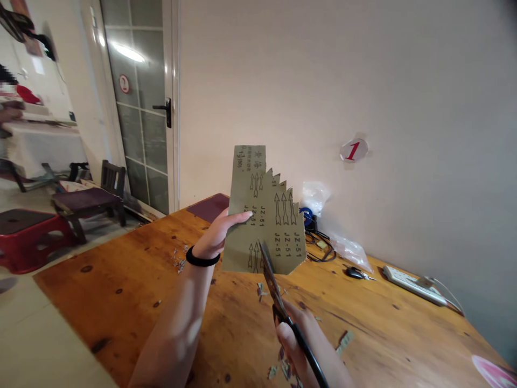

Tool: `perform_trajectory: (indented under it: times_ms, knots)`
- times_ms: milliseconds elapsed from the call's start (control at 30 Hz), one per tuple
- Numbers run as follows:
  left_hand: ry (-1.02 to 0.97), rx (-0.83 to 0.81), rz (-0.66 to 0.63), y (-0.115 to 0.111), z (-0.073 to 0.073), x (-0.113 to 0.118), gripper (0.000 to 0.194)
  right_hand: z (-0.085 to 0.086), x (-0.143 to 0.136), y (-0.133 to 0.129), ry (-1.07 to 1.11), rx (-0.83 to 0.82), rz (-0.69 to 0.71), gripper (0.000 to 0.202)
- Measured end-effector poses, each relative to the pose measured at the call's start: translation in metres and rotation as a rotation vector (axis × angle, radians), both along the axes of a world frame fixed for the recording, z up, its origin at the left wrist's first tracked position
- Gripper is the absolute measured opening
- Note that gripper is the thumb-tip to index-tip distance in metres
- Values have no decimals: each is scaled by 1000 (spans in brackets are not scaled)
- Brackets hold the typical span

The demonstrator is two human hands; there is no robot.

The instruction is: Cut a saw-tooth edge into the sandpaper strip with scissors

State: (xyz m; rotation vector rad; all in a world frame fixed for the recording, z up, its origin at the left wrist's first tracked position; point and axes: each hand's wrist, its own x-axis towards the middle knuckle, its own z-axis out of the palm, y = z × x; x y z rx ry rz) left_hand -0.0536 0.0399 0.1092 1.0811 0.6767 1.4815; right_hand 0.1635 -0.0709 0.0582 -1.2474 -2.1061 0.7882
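- While the left hand pinches the sandpaper sheet at its left side, thumb flat on the printed backing, the right hand grips black-handled scissors from lower right.
- The hands are apart, each closed on its own thing; the left is farther forward, the right nearer the body.
- Held up above the wooden table, the sheet stands roughly upright, its long axis running up and down, its jagged, stepped edge facing up and right.
- The scissors slant up and left, across the sheet's bottom edge, their tip over the lower middle of the backing, right of the left thumb. Whether a blade lies behind the sheet cannot be told.
- Small scraps lie on the tabletop near the right hand.
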Motion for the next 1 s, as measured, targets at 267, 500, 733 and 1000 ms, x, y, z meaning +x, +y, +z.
perform_trajectory:
  times_ms: [267, 500, 733, 1000]
  knots:
    - [-12, -18, -6, 6, -1, 4, 27, 3, 5, 6, -16, -79, 45, 83]
    - [-5, -32, -27, 11, -4, 3, 25, 7, 3, 7, -53, -73, 63, 85]
    - [-30, -5, -20, 9, -4, 10, 22, 2, 2, 10, -77, -70, -17, 85]
    - [-23, 37, 42, 3, -4, 14, 17, 0, 2, 12, -88, -160, -27, 88]
